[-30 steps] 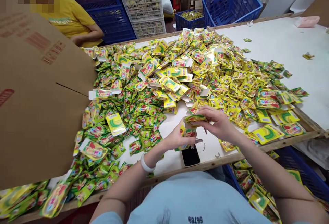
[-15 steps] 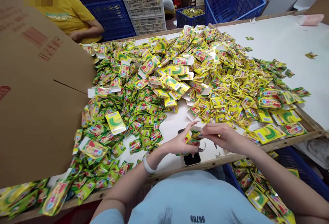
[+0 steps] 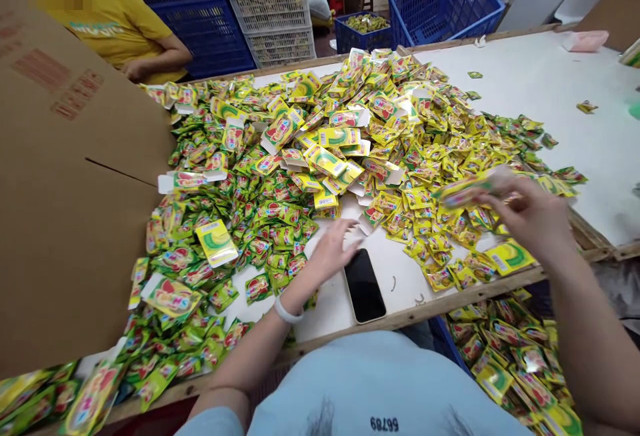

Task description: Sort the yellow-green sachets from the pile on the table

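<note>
My right hand [image 3: 533, 213] pinches a small yellow-and-green cardboard box [image 3: 463, 189], blurred by motion, above the right part of the packet heap. A white flap shows near my fingers. My left hand [image 3: 336, 248] is empty with its fingers apart, over the white table just in front of the heap. Beside it lies a black-screened phone [image 3: 366, 286]. Yellow packets [image 3: 440, 249] lie below the held box, green packets [image 3: 280, 236] are to the left, and several flat or open small boxes [image 3: 325, 159] rest on top in the middle.
A large brown carton [image 3: 85, 223] stands at the left. Across the table is a person in a yellow shirt [image 3: 120, 19]. Below the wooden table edge [image 3: 420, 313], a blue basket holds filled-looking boxes [image 3: 505, 356]. Blue crates [image 3: 445, 3] and white crates [image 3: 265, 3] stand behind.
My hands have parted. The left has let go of the small box and moved left and forward. My right hand has swung right and holds a box. The phone is uncovered.
</note>
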`<state>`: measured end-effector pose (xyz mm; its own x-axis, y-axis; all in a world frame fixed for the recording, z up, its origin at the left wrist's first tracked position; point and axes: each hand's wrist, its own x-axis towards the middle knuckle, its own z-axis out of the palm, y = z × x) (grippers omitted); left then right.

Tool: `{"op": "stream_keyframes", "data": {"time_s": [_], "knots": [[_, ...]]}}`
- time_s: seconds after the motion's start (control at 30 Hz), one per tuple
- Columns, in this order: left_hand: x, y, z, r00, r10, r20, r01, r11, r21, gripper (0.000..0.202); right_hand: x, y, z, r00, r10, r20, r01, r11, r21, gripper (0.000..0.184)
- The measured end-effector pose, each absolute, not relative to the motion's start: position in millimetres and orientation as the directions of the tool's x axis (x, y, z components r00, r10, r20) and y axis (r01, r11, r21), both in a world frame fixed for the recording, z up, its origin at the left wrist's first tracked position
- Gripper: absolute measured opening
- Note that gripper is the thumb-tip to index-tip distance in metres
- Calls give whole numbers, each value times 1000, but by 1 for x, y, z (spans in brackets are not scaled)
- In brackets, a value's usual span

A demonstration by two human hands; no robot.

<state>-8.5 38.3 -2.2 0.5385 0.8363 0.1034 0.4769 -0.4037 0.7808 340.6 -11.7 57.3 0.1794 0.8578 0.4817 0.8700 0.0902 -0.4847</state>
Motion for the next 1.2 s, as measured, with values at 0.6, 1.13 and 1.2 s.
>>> {"op": "stream_keyframes", "data": {"time_s": [0.6, 1.13, 1.2], "knots": [[-91, 62, -31, 386, 919, 80, 907, -394, 151, 51, 252, 58, -32, -42, 941, 335, 828, 220, -515, 15], [-38, 9, -8, 266, 958, -107, -45, 124, 991, 43, 153, 3, -5, -102, 994, -34, -253, -59, -966, 34], [-26, 0, -4, 272, 950, -154, -148, 200, 969, 46, 153, 0, -6, -92, 996, -13, -192, -31, -981, 29]]}}
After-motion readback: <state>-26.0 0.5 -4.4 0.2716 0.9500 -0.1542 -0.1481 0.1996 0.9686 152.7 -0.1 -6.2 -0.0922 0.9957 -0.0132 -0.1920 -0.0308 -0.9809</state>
